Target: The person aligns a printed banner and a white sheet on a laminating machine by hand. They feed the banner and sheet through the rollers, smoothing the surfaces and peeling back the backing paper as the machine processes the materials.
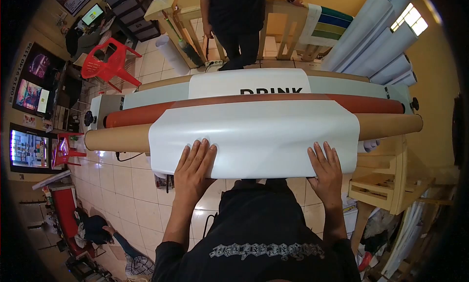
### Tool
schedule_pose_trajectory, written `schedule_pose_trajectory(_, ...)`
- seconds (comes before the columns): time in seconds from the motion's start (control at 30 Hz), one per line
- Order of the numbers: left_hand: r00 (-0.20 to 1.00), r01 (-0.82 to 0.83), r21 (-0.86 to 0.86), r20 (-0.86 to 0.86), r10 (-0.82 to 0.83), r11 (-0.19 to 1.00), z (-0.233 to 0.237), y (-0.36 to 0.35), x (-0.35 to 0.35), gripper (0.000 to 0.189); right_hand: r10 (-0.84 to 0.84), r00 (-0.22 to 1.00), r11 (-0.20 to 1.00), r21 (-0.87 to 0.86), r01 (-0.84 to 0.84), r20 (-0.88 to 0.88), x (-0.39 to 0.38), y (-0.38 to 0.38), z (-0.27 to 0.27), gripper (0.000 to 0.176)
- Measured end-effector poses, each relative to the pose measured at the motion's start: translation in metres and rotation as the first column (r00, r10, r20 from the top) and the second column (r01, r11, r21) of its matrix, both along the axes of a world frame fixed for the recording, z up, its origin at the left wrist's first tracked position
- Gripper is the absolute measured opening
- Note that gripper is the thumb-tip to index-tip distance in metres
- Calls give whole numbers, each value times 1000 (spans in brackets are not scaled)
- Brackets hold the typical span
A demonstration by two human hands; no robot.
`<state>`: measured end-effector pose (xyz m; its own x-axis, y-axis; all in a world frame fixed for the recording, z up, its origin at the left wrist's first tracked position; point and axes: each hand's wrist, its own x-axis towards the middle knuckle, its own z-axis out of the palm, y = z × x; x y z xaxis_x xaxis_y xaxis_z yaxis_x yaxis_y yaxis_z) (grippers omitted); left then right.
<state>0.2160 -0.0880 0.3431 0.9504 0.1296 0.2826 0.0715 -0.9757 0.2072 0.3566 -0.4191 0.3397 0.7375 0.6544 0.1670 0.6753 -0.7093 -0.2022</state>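
A white sheet (254,130) comes over the red roller (141,117) and drapes across a brown cardboard tube (117,138). On the sheet's lower left part lies my left hand (196,160), its fingers spread a little and stretched out. My right hand (325,164) rests the same way near the lower right corner, fingers apart. Both thumbs are partly hidden at the sheet's lower edge. Behind the roller, the word "DRINK" shows, partly covered, on a white print (249,80) on the grey machine (156,95).
A person (234,23) stands behind the machine by a wooden railing. Black knobs (89,119) are at the machine's ends. Large rolls (361,32) lean at the back right. A wooden frame (381,189) stands right, a red chair (105,62) back left.
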Motion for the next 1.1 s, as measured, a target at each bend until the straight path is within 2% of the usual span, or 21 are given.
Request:
schedule_pose_trajectory(0.17,999,17,-9,28,-16,1000,1,-3,-5,89,3,1000,1000,29,-3,1,-4,-2,-1,83)
schedule_pose_trajectory(0.23,999,28,-19,19,-27,999,0,-4,-8,79,-1,1000,1000,23,1,-15,-6,-4,-2,82)
schedule_pose_trajectory(0.43,998,45,-34,46,-43,998,-9,-9,-19,72,-13,999,1000,20,14,-41,-15,-8,-5,84)
schedule_pose_trajectory(0.67,999,48,-88,27,-46,995,-8,-15,-28,72,-11,999,1000,-18,10,-46,-26,-14,-6,85)
schedule_pose_trajectory(1.1,998,56,-130,23,-53,990,-18,-24,-51,65,-19,997,999,-39,15,-79,-48,-23,-10,77)
